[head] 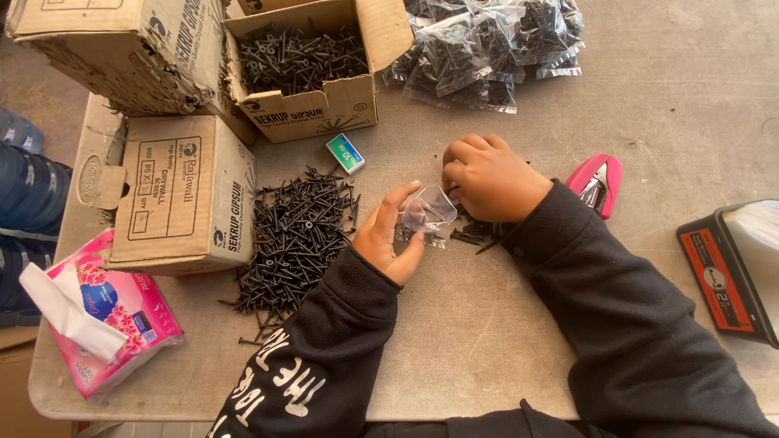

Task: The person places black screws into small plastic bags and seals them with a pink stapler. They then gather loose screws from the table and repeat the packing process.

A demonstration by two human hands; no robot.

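Note:
My left hand holds a small clear plastic bag open above the grey table, thumb and fingers pinching its edge. My right hand is curled shut right beside the bag's mouth, over a few loose black screws; what it grips is hidden under the fingers. A big pile of black drywall screws lies just left of my left hand. Both arms wear black sleeves.
An open cardboard box of screws stands at the back, closed boxes at the left. Filled clear bags are heaped at the back right. A pink stapler, a small staple box, a pink tissue pack and a black case lie around.

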